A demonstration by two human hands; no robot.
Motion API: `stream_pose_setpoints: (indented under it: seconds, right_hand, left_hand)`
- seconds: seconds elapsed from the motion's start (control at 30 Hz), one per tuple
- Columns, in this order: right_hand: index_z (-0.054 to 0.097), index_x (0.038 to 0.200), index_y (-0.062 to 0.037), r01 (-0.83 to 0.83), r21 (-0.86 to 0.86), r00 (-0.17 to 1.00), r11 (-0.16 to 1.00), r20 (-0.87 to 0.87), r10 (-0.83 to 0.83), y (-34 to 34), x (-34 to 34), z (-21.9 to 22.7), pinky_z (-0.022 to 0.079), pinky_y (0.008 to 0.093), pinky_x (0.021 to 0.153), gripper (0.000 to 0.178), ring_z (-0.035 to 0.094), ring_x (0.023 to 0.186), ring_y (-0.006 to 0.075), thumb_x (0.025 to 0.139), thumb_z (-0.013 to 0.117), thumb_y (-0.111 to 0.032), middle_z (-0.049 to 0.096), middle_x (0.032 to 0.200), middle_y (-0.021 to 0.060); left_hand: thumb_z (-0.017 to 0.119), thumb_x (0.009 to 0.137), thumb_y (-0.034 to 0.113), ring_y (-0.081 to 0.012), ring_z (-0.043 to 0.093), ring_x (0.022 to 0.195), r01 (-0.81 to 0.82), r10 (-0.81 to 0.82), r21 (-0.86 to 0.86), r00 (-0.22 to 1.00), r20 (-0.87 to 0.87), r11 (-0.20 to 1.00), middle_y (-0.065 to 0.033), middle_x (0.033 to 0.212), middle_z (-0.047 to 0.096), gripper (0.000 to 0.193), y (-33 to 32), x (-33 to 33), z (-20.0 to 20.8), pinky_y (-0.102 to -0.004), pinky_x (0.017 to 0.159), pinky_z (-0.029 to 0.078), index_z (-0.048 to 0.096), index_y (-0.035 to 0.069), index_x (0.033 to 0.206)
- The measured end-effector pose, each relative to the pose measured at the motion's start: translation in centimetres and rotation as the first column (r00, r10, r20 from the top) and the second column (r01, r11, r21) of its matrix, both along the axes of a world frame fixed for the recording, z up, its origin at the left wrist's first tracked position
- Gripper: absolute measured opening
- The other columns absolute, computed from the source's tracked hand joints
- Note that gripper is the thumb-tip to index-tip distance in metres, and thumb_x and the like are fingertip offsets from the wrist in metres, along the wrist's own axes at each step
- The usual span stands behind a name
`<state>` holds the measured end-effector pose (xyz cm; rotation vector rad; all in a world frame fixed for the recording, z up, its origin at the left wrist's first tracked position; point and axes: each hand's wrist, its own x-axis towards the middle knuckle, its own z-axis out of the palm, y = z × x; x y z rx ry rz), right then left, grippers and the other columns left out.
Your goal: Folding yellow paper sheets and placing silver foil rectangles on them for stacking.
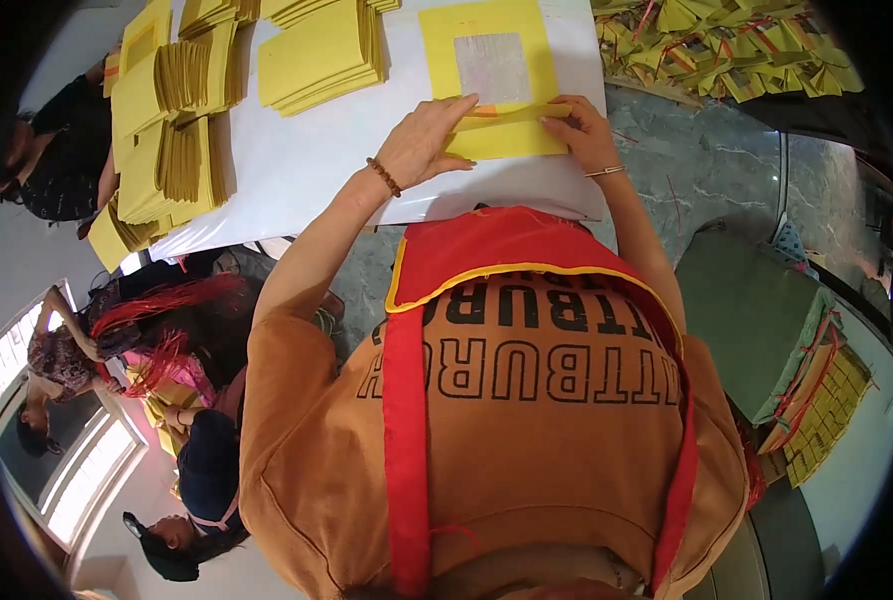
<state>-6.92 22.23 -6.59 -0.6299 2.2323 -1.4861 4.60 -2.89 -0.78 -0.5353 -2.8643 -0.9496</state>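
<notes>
On the white-covered table (pixel 316 150) in front of me lies a yellow paper sheet (pixel 526 142) with a pale silvery square in its middle. Its near part is folded over, and a small orange patch shows by the fold. My left hand (pixel 416 145), with a beaded bracelet on the wrist, rests on the left end of the fold, fingers stretched and thumb apart. At the opposite end, my right hand (pixel 590 135), wearing a thin bangle, pinches the folded edge between thumb and fingers. Parts of the fold are hidden beneath the fingers.
Stacks of folded yellow paper (pixel 321 60) stand left of the sheet, with more bundles (pixel 171 150) along the table's left edge. Many yellow paper pieces (pixel 726 45) lie at the far right. A green box-like thing (pixel 756 320) stands at my right. Several people sit at the left.
</notes>
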Motion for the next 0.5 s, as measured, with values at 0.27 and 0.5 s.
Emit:
stream_pose_setpoints:
  seconds: [0.27,0.5]
  right_hand:
    - [0.064,0.095,-0.0061,-0.04,-0.211,0.998,0.977,0.043,0.051,0.6,0.1,-0.2,0.046,0.0261,0.074,0.032,0.057,0.085,0.0176,0.069,0.073,-0.022,0.059,0.103,0.004]
    - [0.065,0.095,-0.0101,-0.108,-0.033,0.931,0.994,-0.354,0.089,0.5,0.5,-0.5,0.045,0.0285,0.08,0.029,0.056,0.092,0.0181,0.067,0.072,-0.016,0.058,0.105,0.0028]
  left_hand:
    - [0.058,0.082,0.014,-0.028,0.055,0.091,0.036,-0.038,-0.213,0.999,-0.007,0.976,-0.0114,0.102,0.059,0.048,-0.2,-0.1,-0.2,-0.0378,0.079,0.043,0.043,0.011,0.127]
    - [0.06,0.08,0.012,-0.0324,0.059,0.084,-0.142,0.147,0.1,0.988,-0.045,0.985,-0.0142,0.101,0.058,0.037,0.3,0.0,-0.5,-0.0382,0.073,0.048,0.05,0.007,0.115]
